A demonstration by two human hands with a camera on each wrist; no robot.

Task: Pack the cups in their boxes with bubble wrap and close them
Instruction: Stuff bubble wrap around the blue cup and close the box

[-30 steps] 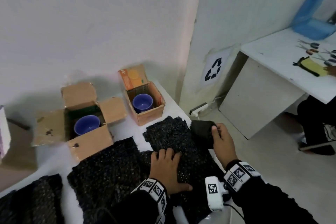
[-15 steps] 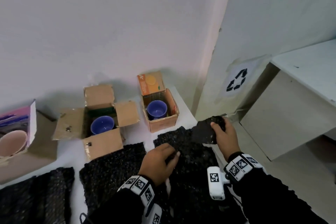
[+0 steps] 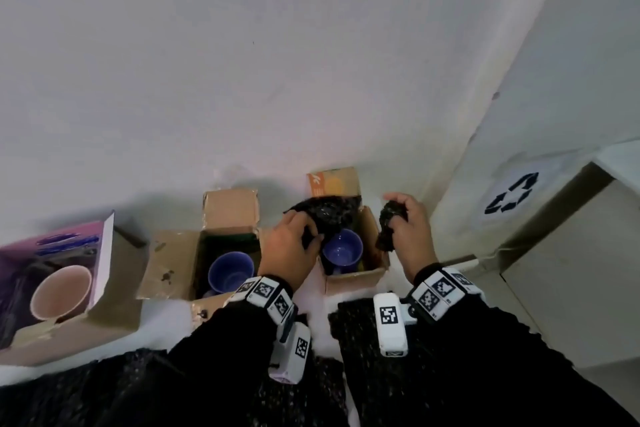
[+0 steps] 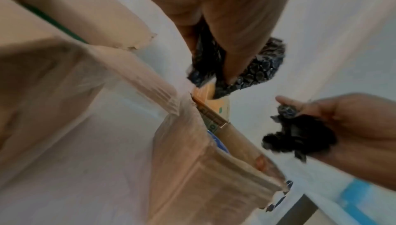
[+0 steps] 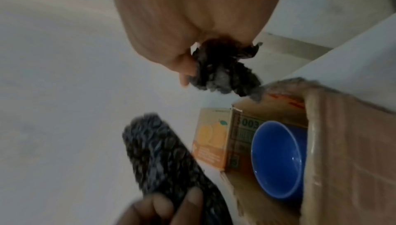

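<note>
A small open cardboard box with an orange printed flap holds a blue cup. My left hand grips a sheet of black bubble wrap over the box's far left side. My right hand hovers above the box's right edge, its fingers closed round a crumpled wad of black bubble wrap. A second open box to the left holds another blue cup. At far left a purple-lidded box holds a pink cup.
More black bubble wrap sheets lie on the white table in front of the boxes, partly under my sleeves. The wall stands right behind the boxes. A white cabinet and a recycling sign are off the table's right edge.
Both hands rose from the sheets on the table and moved forward to the right-hand box. The left now holds a lifted sheet, the right still carries its crumpled wad.
</note>
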